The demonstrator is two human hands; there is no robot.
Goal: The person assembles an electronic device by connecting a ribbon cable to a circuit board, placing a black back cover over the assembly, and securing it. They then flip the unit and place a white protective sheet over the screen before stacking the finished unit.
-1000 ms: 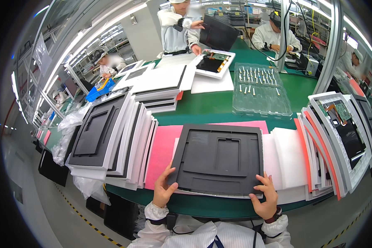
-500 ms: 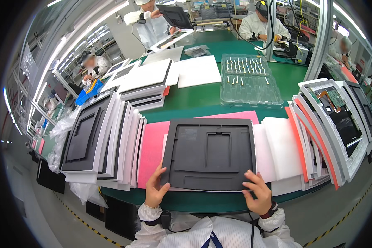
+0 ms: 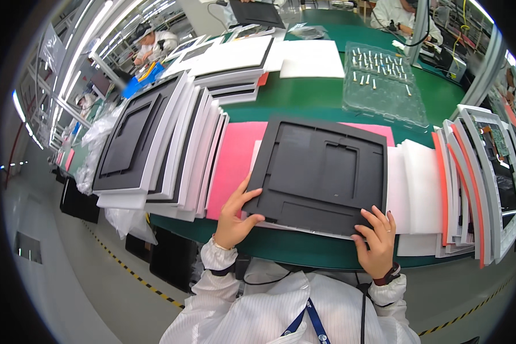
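A black plastic panel [image 3: 321, 166] with a raised frame and a recessed rectangle lies before me, slightly turned, over pink sheet material [image 3: 235, 163] and white foam. At its lower left corner, my left hand [image 3: 235, 218] is closed on the edge, thumb near the bottom and fingers along the side. My right hand [image 3: 377, 243] grips the lower right corner with bent fingers on the face and the thumb by the bottom edge. What lies under the panel is mostly hidden.
Left of me leans a stack of black panels and white foam [image 3: 132, 135]. On the right stands a stack [image 3: 490, 172] with orange layers and an exposed circuit board. Farther back are a clear tray [image 3: 384, 106] of small white-tipped parts, white sheets [image 3: 312, 60] and co-workers.
The black panel has turned a little clockwise, with both hands still at its lower corners. My view has shifted left and down, so the bench appears higher and farther right.
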